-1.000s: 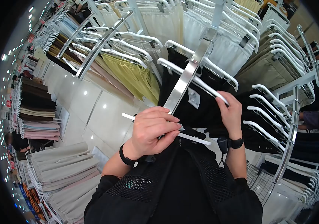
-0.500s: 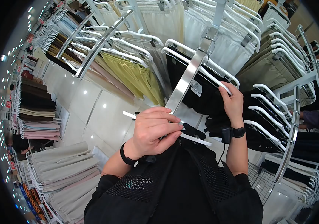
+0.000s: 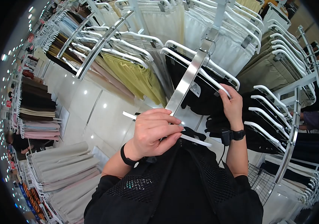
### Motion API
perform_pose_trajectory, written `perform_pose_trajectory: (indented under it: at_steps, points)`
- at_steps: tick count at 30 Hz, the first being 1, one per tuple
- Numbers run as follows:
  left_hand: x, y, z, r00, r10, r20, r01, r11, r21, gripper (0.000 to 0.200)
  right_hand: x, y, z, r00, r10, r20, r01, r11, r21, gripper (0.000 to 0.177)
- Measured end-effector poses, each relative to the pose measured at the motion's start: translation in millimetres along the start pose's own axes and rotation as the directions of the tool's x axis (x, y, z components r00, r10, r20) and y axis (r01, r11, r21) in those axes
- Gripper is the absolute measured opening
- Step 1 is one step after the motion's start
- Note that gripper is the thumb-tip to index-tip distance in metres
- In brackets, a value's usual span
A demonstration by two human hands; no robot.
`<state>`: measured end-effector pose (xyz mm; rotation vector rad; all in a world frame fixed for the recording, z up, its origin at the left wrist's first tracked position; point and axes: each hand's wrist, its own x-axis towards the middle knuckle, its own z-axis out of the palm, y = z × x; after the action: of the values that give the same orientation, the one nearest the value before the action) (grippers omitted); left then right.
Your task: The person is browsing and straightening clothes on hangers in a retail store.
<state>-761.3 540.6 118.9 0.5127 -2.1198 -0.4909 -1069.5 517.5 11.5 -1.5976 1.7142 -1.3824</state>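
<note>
My left hand (image 3: 155, 131) is closed around the middle of a white hanger (image 3: 198, 141) at the near end of a metal rail (image 3: 186, 81). Black cloth shows at this hanger's clips, though against my black top its extent is hard to tell. Out to the right, my right hand (image 3: 233, 106) pinches the end of another white hanger (image 3: 212, 81), which crosses the same rail. Black trousers (image 3: 176, 71) with a pale tag (image 3: 195, 89) hang there. Just behind is one more white hanger (image 3: 225, 71).
Olive-green trousers (image 3: 131, 72) hang on a neighbouring rail to the left, white trousers (image 3: 200, 35) behind. More white hangers (image 3: 266, 115) with black garments line a rail at right, above a wire basket (image 3: 258, 183). Grey trousers (image 3: 64, 160) hang at lower left.
My right hand has come slightly down and nearer, and the hanger it grips has shifted a little with it. My left hand has barely moved.
</note>
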Motion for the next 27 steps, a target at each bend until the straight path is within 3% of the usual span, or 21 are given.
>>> perform_pose_trajectory:
  at_steps: [5,10,12,15,18,20,27]
  points:
    - [0.6,0.4,-0.5,1.000,-0.001,0.003,0.001,1.000,0.009,0.010,0.3,-1.3,-3.1,0.998,0.048,0.048,-0.049,0.999,0.006,0.026]
    - [-0.3,0.1,-1.4,1.000,-0.006,0.000,0.006,1.000,0.003,0.010,-6.9,-25.9,-9.3,0.952,-0.263,-0.154,0.235,0.955,-0.179,0.027]
    - [-0.4,0.4,-1.5,1.000,-0.009,-0.002,0.009,1.000,0.003,0.010,-17.3,-43.4,-17.3,0.953,-0.261,-0.153,0.242,0.961,-0.129,0.026]
    - [0.0,-0.6,-0.7,1.000,-0.005,-0.006,0.005,1.000,0.002,0.010,-34.3,-59.7,-23.9,0.948,-0.249,0.200,0.215,0.960,0.178,0.027]
    - [-0.8,-0.5,-0.6,1.000,-0.004,-0.010,0.004,1.000,0.007,0.011,-48.9,-72.3,-17.6,0.764,-0.227,0.604,0.080,0.962,0.260,0.037]
    - [-1.4,-0.6,-0.9,1.000,-0.001,-0.008,0.001,1.000,0.010,0.011,-58.0,-68.3,-10.4,0.642,-0.188,0.743,0.031,0.975,0.219,0.043]
    - [0.0,-0.6,-3.6,0.999,0.020,0.026,-0.021,0.999,0.037,0.013,-67.3,-65.5,0.0,0.637,-0.152,0.755,-0.008,0.979,0.204,0.035]
